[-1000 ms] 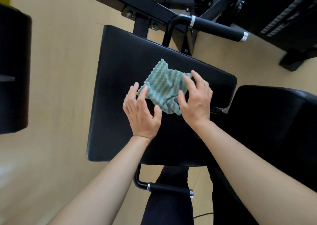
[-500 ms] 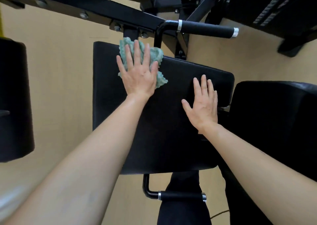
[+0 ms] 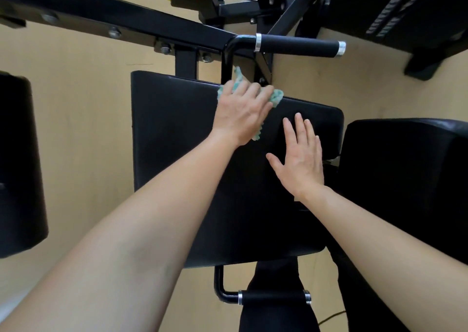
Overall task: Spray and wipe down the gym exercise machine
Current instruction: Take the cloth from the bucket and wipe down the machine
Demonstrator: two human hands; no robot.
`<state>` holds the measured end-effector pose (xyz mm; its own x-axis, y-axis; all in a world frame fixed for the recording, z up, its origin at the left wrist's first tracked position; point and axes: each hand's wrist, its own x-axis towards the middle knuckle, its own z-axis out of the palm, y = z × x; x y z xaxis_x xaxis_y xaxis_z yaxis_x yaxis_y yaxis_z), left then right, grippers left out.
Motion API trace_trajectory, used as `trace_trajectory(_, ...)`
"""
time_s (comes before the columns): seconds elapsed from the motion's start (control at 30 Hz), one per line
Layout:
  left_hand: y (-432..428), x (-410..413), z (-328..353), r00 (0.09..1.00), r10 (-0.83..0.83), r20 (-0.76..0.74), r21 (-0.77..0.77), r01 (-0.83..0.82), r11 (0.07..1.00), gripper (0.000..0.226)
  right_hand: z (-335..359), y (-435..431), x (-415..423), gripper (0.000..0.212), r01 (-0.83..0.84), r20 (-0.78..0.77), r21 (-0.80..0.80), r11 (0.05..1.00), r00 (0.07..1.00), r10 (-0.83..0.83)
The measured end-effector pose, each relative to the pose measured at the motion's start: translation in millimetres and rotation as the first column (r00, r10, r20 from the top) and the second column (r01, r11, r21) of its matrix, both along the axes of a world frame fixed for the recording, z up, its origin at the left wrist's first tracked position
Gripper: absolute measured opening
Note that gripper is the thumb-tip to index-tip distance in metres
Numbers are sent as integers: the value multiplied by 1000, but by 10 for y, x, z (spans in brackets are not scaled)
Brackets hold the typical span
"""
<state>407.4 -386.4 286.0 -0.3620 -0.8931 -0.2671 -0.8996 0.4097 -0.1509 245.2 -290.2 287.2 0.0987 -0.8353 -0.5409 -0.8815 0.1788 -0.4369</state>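
On the far edge of the black padded bench, the left hand presses flat on the crumpled green-and-white cloth, while the right hand lies palm-down, fingers spread, nearer the bench's right side.

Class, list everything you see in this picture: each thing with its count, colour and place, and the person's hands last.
pad: one, black, centre
left pad: one, black, left edge
right pad: one, black, right of centre
cloth: one, green and white, pad's far edge
far handle: one, black with silver rings, beyond pad
near handle: one, same colours, bottom
frame: one, black, top
floor: tan, beneath
left hand: presses cloth
right hand: flat on pad
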Motion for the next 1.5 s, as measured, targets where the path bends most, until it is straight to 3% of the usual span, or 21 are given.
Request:
trace_trajectory(0.1, 79, 385, 116, 960, 274, 62, -163, -261, 951, 46, 56, -36, 86, 86, -65, -17, -59, 996, 998, 64)
trace_trajectory(0.2, 139, 750, 254, 875, 479, 73, -239, -451, 860, 49, 138, -146, 306, 90, -228, 25, -131, 965, 972, 233)
trace_trajectory(0.33, 63, 999, 347, 661, 750, -12, -290, -720, 630, 61, 212, -219, 548, 99, -359, 6, -99, 928, 932, 361)
trace_trajectory(0.53, 168, 1030, 356, 379, 913, -150, -284, -901, 328, 82, 109, -235, 356, 112, -436, -32, -127, 891, 900, 435)
trace_trajectory(0.63, 523, 1041, 371, 309, 941, -140, -272, -925, 264, 88, 97, -235, 348, 111, -437, -28, -132, 890, 899, 438)
trace_trajectory(0.8, 1475, 998, 387, 269, 959, -84, -282, -930, 236, 91, 44, -185, 303, 106, -430, -22, -169, 887, 901, 433)
trace_trajectory(0.9, 1921, 904, 392, 288, 955, -70, -256, -931, 262, 90, -4, -32, 305, 96, -350, 13, -226, 909, 932, 363)
trace_trajectory(1.03, 2180, 751, 420, 379, 923, -70, -153, -918, 366, 86, 43, 287, 479, 72, -181, 216, -399, 899, 934, 284)
trace_trajectory(1.2, 2484, 589, 537, 617, 779, -112, -122, -787, 605, 70, 268, 586, 916, 47, -195, 461, -589, 784, 717, 524)
trace_trajectory(1.27, 2621, 629, 548, 638, 748, -184, -169, -770, 615, 58, 288, 619, 1103, 45, -353, 406, -638, 684, 601, 688)
trace_trajectory(1.33, 2707, 737, 533, 614, 773, -160, -165, -789, 592, 57, 234, 587, 1245, 52, -528, 272, -634, 565, 532, 802)
trace_trajectory(1.4, 2717, 869, 520, 628, 774, -82, -150, -776, 613, 63, 157, 491, 1357, 61, -617, 134, -626, 477, 517, 845)
trace_trajectory(1.5, 2482, 1065, 519, 582, 808, -95, -151, -810, 566, 64, 163, 269, 1539, 67, -641, 78, -609, 468, 538, 839)
